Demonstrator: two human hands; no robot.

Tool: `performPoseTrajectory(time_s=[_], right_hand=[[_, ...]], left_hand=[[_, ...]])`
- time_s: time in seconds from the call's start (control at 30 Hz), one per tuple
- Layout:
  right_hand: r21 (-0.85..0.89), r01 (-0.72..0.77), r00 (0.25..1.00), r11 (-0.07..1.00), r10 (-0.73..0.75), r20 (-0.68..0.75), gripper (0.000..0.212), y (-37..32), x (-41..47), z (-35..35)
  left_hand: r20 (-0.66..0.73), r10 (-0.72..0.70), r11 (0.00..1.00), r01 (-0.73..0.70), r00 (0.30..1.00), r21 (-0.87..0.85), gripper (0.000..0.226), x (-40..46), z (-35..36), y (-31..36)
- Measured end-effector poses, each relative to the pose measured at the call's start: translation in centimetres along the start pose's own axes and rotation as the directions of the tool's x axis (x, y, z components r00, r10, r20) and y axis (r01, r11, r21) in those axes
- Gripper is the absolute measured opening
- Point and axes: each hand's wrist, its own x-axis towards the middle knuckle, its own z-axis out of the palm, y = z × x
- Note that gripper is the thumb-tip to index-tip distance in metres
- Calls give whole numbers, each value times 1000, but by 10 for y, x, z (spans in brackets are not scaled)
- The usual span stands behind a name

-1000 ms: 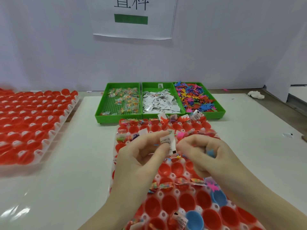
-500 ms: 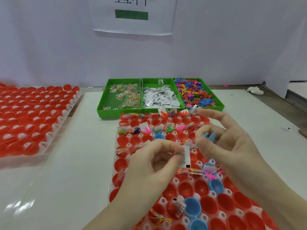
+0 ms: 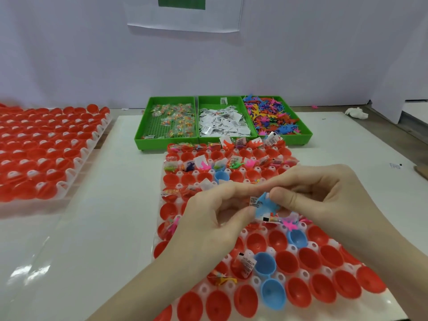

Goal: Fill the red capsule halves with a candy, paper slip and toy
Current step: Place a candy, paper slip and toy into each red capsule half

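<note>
A white rack [image 3: 252, 280] in front of me holds rows of red capsule halves [image 3: 287, 262] and a few blue ones [image 3: 265, 265]. The far rows hold candies, slips and toys. Above the rack's middle my left hand [image 3: 208, 218] pinches a white paper slip [image 3: 254, 201] between thumb and forefinger. My right hand [image 3: 324, 200] pinches a blue toy [image 3: 265, 206] against that slip. Both hands meet fingertip to fingertip. Three green trays stand behind: candies [image 3: 171, 119], paper slips [image 3: 223, 121], coloured toys [image 3: 273, 115].
A second rack of closed red capsules [image 3: 46, 144] lies at the left on the table. A crumpled white tissue [image 3: 356, 112] and a stray slip [image 3: 394, 165] lie at the right. A white board backs the bench, with a paper sign on it.
My right hand has come back to the left hand and now presses the blue toy against the slip. The view has tilted down and closer to the rack.
</note>
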Motion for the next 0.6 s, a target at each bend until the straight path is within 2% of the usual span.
performPoseTrajectory(time_s=[0.13,0.33,0.47,0.6], right_hand=[[-165,18,999,986,-25,-46,31,7,-2,0],[-393,104,988,914,-140,-66,44,23,-13,9],[-547,172,973,819,-229,-38,35,42,-22,12],[-592,140,976,794,-211,-52,31,53,-29,14]], left_hand=[[48,-26,999,25,999,26,47,-4,-1,-4],[49,-72,993,66,996,101,54,-8,3,-13],[66,-120,985,110,991,136,55,-11,8,-21],[94,-167,977,152,981,146,54,-16,12,-27]])
